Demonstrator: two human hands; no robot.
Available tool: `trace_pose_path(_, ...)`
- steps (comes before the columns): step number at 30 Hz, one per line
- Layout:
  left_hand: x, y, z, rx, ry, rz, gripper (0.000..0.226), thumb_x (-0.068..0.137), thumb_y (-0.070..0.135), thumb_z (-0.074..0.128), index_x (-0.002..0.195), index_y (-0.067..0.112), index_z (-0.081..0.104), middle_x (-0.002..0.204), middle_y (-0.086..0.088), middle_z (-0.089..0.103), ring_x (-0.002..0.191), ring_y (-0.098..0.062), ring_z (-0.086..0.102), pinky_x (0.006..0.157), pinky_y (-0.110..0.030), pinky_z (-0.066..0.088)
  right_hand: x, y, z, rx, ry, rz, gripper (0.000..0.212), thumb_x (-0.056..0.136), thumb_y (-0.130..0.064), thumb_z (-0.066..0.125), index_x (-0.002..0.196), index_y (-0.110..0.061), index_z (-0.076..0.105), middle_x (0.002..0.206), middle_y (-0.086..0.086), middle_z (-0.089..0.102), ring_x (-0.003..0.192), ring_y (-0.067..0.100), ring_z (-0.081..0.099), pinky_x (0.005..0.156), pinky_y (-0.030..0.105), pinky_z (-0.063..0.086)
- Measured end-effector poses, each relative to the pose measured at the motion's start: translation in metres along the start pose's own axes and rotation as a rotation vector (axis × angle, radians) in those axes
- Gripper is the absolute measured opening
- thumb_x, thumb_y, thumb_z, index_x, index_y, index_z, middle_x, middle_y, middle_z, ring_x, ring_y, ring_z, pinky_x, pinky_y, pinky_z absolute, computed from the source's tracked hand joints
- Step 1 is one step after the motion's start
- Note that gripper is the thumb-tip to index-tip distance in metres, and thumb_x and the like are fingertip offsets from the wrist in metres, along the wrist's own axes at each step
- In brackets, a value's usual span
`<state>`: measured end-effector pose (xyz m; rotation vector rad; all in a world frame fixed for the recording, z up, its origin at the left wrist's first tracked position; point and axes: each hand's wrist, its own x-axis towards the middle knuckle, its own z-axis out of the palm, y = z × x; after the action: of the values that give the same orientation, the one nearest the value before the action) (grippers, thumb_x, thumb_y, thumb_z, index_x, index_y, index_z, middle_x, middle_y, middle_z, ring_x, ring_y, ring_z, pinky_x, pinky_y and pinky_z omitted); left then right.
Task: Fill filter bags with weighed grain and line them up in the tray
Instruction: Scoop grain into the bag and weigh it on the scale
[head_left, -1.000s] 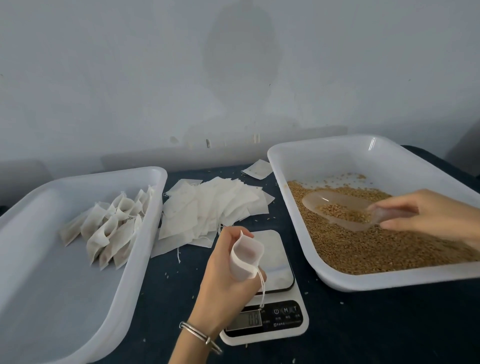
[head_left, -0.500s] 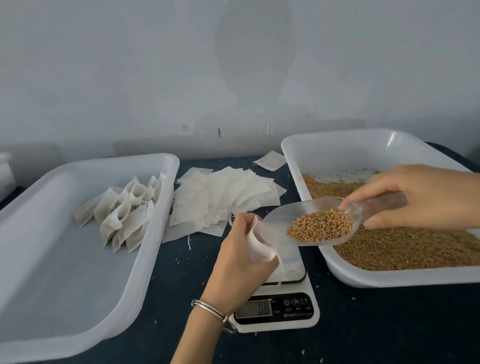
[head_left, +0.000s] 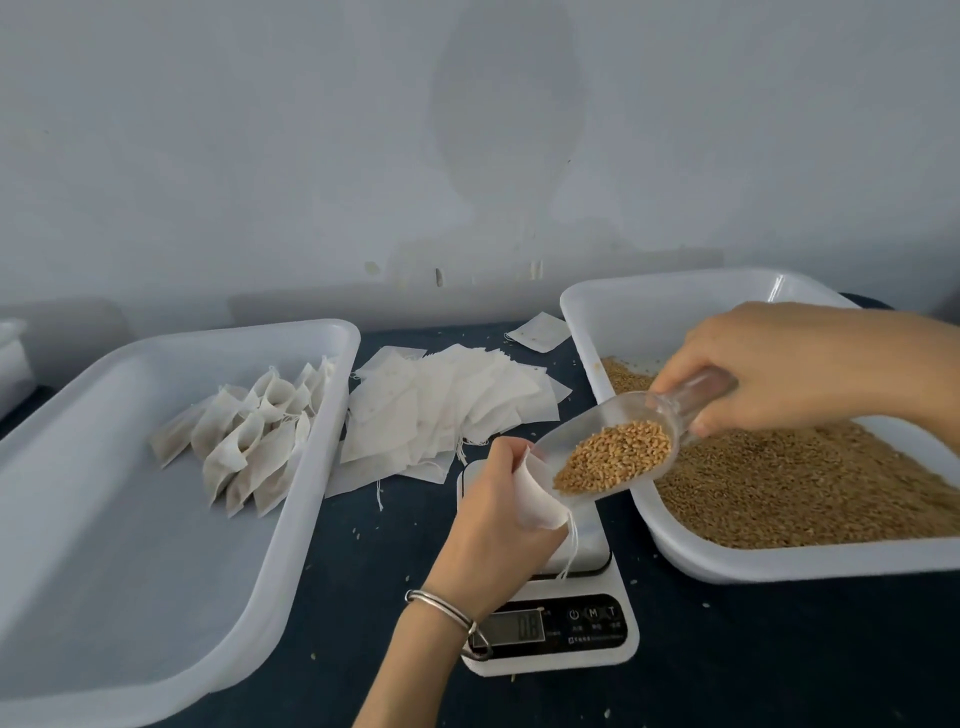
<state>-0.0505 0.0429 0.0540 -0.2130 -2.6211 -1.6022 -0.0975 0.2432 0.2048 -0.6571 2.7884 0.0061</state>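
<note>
An open filter bag (head_left: 535, 493) is held above the scale (head_left: 561, 613) by the left hand (head_left: 493, 525), whose fingers are curled round it so that its mouth faces right; its drawstring (head_left: 570, 551) hangs down over the scale's plate. Against the bag's mouth the lip of a clear scoop (head_left: 623, 441) is tilted, with a heap of grain (head_left: 613, 457) lying in its bowl. The scoop's handle is gripped by the right hand (head_left: 795, 364), fingers and thumb closed round it. A metal bangle (head_left: 441, 605) is worn on the left wrist. To the right, more grain is spread in a white tray (head_left: 810, 564). Behind the scale, flat empty bags (head_left: 447, 410) are fanned out on the dark table (head_left: 753, 649). To the left, filled bags (head_left: 249, 436) are lined up in a second white tray (head_left: 156, 597).
</note>
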Motion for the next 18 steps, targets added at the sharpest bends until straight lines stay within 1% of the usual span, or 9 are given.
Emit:
trace_pose_path(1,0.002,0.0,0.001,0.008,-0.002,0.007,0.04,0.075,0.011,0.061,0.101,0.033,0.039,0.092,-0.005,0.055,0.071,-0.012,0.055,0.059,-0.025,0.05,0.0,-0.002,-0.001,-0.02,-0.001,0.01,0.033,0.08,-0.036,0.07,0.109,-0.048,0.061,0.103,-0.023,0.058,0.096,0.004,0.057,0.087,0.034,0.049)
trace_pose_path(3,0.005,0.0,0.002,0.009,-0.005,0.021,0.041,0.075,0.009,0.063,0.1,0.033,0.039,0.093,-0.003,0.056,0.068,-0.006,0.052,0.059,-0.022,0.049,0.0,-0.006,-0.004,-0.057,-0.001,0.021,0.037,0.08,-0.036,0.07,0.113,-0.047,0.061,0.109,-0.019,0.06,0.101,0.008,0.056,0.089,0.036,0.049)
trace_pose_path(6,0.006,-0.001,0.004,-0.005,-0.016,0.023,0.042,0.075,0.01,0.065,0.104,0.027,0.041,0.095,0.002,0.055,0.073,-0.007,0.056,0.06,-0.021,0.051,-0.001,-0.009,-0.007,-0.091,-0.005,0.022,0.038,0.08,-0.035,0.069,0.115,-0.046,0.06,0.112,-0.018,0.062,0.102,0.01,0.057,0.089,0.036,0.049)
trace_pose_path(8,0.006,-0.002,0.005,-0.01,-0.013,0.02,0.043,0.074,0.011,0.066,0.106,0.027,0.041,0.094,0.005,0.054,0.071,-0.003,0.056,0.059,-0.019,0.051,-0.001,-0.01,-0.009,-0.108,-0.01,0.023,0.038,0.081,-0.033,0.069,0.116,-0.044,0.061,0.111,-0.016,0.063,0.101,0.01,0.057,0.088,0.036,0.05)
trace_pose_path(11,0.006,-0.002,0.007,-0.018,0.0,0.034,0.04,0.074,0.011,0.065,0.102,0.028,0.042,0.09,0.006,0.054,0.071,0.006,0.053,0.058,-0.013,0.046,-0.001,-0.012,-0.012,-0.135,0.002,0.023,0.038,0.08,-0.031,0.069,0.115,-0.043,0.061,0.107,-0.016,0.063,0.098,0.011,0.057,0.086,0.036,0.051)
trace_pose_path(13,0.007,-0.001,0.009,-0.026,0.011,0.047,0.038,0.075,0.01,0.064,0.098,0.031,0.042,0.088,0.007,0.054,0.072,0.008,0.053,0.058,-0.011,0.045,-0.002,-0.015,-0.015,-0.156,0.01,0.026,0.038,0.08,-0.031,0.068,0.115,-0.043,0.061,0.105,-0.016,0.061,0.098,0.011,0.056,0.084,0.035,0.051)
trace_pose_path(15,0.007,0.0,0.01,-0.026,0.024,0.053,0.037,0.075,0.01,0.063,0.094,0.032,0.041,0.087,0.009,0.054,0.073,0.01,0.054,0.057,-0.009,0.044,-0.003,-0.018,-0.017,-0.178,0.012,0.023,0.038,0.081,-0.031,0.068,0.115,-0.043,0.061,0.108,-0.014,0.062,0.098,0.012,0.057,0.083,0.034,0.051)
trace_pose_path(18,0.006,0.0,0.011,-0.037,0.032,0.07,0.038,0.075,0.007,0.062,0.092,0.032,0.04,0.084,0.011,0.052,0.073,0.012,0.053,0.057,-0.007,0.042,-0.002,-0.023,-0.021,-0.201,0.008,0.019,0.038,0.082,-0.029,0.068,0.117,-0.041,0.06,0.113,-0.011,0.063,0.101,0.014,0.058,0.085,0.034,0.051)
